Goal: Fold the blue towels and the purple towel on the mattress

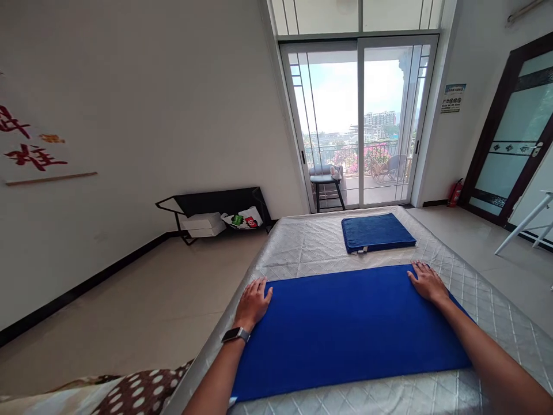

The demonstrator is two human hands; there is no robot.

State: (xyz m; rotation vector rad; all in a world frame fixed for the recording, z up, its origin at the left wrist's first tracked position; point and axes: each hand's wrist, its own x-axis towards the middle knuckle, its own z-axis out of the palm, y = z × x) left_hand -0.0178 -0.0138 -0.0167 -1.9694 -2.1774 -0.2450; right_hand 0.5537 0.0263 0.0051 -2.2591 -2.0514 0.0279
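A bright blue cloth (345, 328) lies flat as a rectangle across a quilted silver-grey mattress (298, 242). Its far left corner is under my left hand (254, 301), which rests palm down with the fingers stretched out. A watch (235, 334) is on my left wrist. At the far right corner, my right hand (427, 280) presses flat on the cloth with its fingers spread. Beyond the cloth, a folded dark blue cloth (378, 232) with a small white tag lies on the mattress, touched by neither hand.
A black rack (216, 202) with white boxes (203, 223) stands along the left wall. A brown dotted fabric (142, 392) is at the lower left. Sliding glass doors (360, 127) are ahead, with a stool (326, 181) by them. A fire extinguisher (455, 193) stands beside the right door.
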